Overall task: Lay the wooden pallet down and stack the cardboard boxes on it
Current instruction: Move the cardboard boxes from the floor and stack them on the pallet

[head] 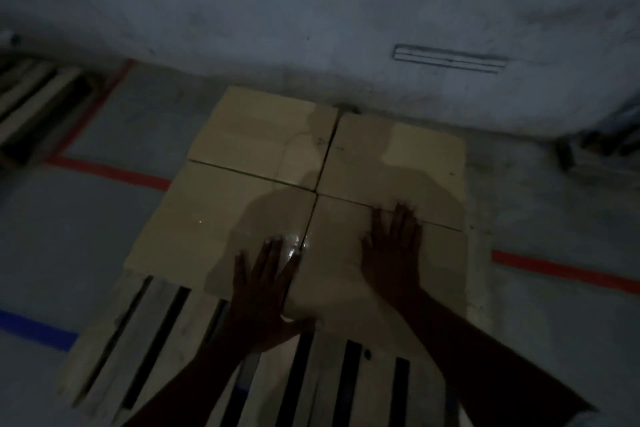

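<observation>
A pale wooden pallet (pixel 166 333) lies flat on the grey floor, its slats running toward me. Several tan cardboard boxes sit side by side on its far half, tops level. The near right box (pixel 332 274) lies under both my hands. My left hand (pixel 266 284) presses flat with straight fingers over the seam between it and the near left box (pixel 207 225). My right hand (pixel 394 253) lies flat on the same box's top, fingers spread toward the far right box (pixel 398 163). The far left box (pixel 263 135) stands against the wall.
A grey wall (pixel 311 10) rises just behind the boxes. Red tape lines (pixel 554 270) and a blue tape strip (pixel 38 329) mark the floor. Another slatted pallet (pixel 34 104) lies at the far left, and dark clutter (pixel 602 146) sits at the far right.
</observation>
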Demonstrator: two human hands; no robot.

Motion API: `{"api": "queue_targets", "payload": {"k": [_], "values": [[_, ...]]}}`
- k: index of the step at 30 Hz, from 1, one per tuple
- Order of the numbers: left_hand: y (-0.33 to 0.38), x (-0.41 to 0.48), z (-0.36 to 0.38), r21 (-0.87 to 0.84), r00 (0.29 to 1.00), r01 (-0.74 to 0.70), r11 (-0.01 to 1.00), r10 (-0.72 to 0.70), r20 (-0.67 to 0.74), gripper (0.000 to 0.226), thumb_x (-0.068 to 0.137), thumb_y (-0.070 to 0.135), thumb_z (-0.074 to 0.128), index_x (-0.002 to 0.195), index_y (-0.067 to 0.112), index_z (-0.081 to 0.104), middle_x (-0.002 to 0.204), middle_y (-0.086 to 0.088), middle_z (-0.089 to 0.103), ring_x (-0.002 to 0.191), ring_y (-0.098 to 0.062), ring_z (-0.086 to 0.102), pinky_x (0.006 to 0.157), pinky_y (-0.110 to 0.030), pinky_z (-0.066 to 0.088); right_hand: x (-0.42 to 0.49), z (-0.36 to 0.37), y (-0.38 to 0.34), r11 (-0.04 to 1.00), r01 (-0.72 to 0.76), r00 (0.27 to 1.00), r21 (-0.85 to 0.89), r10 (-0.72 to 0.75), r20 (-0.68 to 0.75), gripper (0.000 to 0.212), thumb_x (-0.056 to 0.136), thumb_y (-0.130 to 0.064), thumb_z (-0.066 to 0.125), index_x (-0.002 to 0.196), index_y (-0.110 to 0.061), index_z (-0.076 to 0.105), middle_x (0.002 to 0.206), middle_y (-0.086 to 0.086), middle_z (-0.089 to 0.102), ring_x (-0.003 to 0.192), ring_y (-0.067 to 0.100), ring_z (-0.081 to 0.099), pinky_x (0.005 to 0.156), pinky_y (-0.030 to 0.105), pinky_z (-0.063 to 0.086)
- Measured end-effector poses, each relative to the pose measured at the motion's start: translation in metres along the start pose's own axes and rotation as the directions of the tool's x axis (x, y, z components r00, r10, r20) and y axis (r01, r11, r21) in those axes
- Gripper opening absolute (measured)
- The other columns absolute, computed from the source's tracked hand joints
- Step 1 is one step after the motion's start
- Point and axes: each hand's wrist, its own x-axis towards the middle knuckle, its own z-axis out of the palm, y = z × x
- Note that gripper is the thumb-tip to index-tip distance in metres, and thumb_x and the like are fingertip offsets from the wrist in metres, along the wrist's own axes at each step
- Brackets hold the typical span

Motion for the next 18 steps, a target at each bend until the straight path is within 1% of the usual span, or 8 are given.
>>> {"api": "queue_targets", "payload": {"k": [3,7,9,11,13,15,17,18], "values": [[-0.002,0.002,0.002,0.017,1.000,-0.011,1.000,0.011,0.019,0.125,0.066,0.101,0.044,0.162,0.026,0.016,0.171,-0.012,0.003,0.158,-0.032,0.003,0.116,-0.074,0.014,-0.004,0.002,-0.008,0.993,-0.113,0.994,0.039,0.113,-0.001,0.059,0.101,-0.044,0.030,0.154,-0.017,0.038,0.159,0.037,0.016,0.147,0.054,0.018,0.116,0.068,0.016],[-0.001,0.003,0.010,0.046,0.999,-0.032,0.998,0.033,-0.037,0.122,0.069,0.100,0.040,0.162,0.024,0.020,0.170,-0.014,0.008,0.157,-0.035,0.008,0.118,-0.071,0.009,-0.006,0.007,-0.007,0.997,-0.080,0.997,-0.014,0.080,-0.017,0.058,0.103,-0.047,0.024,0.157,-0.028,0.029,0.163,0.028,0.014,0.150,0.049,0.014,0.120,0.065,0.008],[-0.007,0.010,0.014,0.034,0.994,-0.078,0.996,0.080,-0.070,0.112,0.078,0.095,0.032,0.162,0.023,0.019,0.171,-0.013,0.005,0.157,-0.035,0.006,0.118,-0.071,0.007,-0.005,0.009,-0.011,0.994,-0.108,0.994,-0.032,0.107,-0.018,0.058,0.103,-0.047,0.024,0.156,-0.025,0.033,0.162,0.027,0.019,0.149,0.048,0.019,0.120,0.063,0.011],[-0.025,0.023,0.010,0.012,0.994,-0.067,0.998,0.068,-0.086,0.098,0.088,0.088,0.018,0.163,0.025,0.013,0.171,-0.009,0.000,0.158,-0.033,0.001,0.119,-0.069,0.007,-0.003,0.012,-0.010,0.993,-0.114,0.992,-0.019,0.113,-0.065,0.061,0.102,-0.047,0.028,0.152,-0.013,0.043,0.157,0.028,0.032,0.145,0.048,0.030,0.119,0.063,0.018],[-0.061,0.053,0.000,0.014,0.981,0.037,0.999,-0.033,-0.191,0.100,0.090,0.084,0.012,0.161,0.015,0.022,0.169,-0.017,0.013,0.156,-0.039,0.012,0.118,-0.070,0.013,0.003,0.007,-0.001,0.990,-0.140,0.975,0.001,0.138,-0.172,0.065,0.099,-0.048,0.040,0.145,-0.003,0.048,0.150,0.027,0.044,0.136,0.048,0.042,0.117,0.060,0.023],[-0.107,0.096,-0.020,-0.024,0.935,0.200,0.980,-0.198,-0.294,0.111,0.084,0.089,0.017,0.157,0.007,0.032,0.162,-0.025,0.029,0.150,-0.045,0.024,0.115,-0.072,0.018,0.020,-0.003,0.020,0.958,-0.286,0.927,0.001,0.277,-0.251,0.076,0.093,-0.055,0.047,0.147,-0.002,0.044,0.149,0.029,0.044,0.131,0.048,0.043,0.114,0.058,0.026],[-0.145,0.135,-0.041,-0.132,0.861,0.390,0.911,-0.412,-0.300,0.120,0.071,0.095,0.029,0.158,0.012,0.029,0.162,-0.025,0.028,0.151,-0.043,0.021,0.117,-0.071,0.014,0.038,-0.013,0.043,0.880,-0.471,0.840,0.061,0.468,-0.273,0.088,0.087,-0.065,0.045,0.148,-0.003,0.038,0.151,0.033,0.037,0.131,0.050,0.040,0.111,0.058,0.027],[-0.159,0.152,-0.050,-0.170,0.828,0.446,0.879,-0.477,-0.294,0.122,0.068,0.097,0.037,0.158,0.015,0.028,0.162,-0.024,0.026,0.152,-0.041,0.019,0.118,-0.070,0.013,0.047,-0.014,0.055,0.835,-0.540,0.795,0.107,0.548,-0.261,0.092,0.085,-0.069,0.043,0.149,-0.004,0.036,0.152,0.034,0.034,0.133,0.051,0.039,0.111,0.058,0.028]]}}
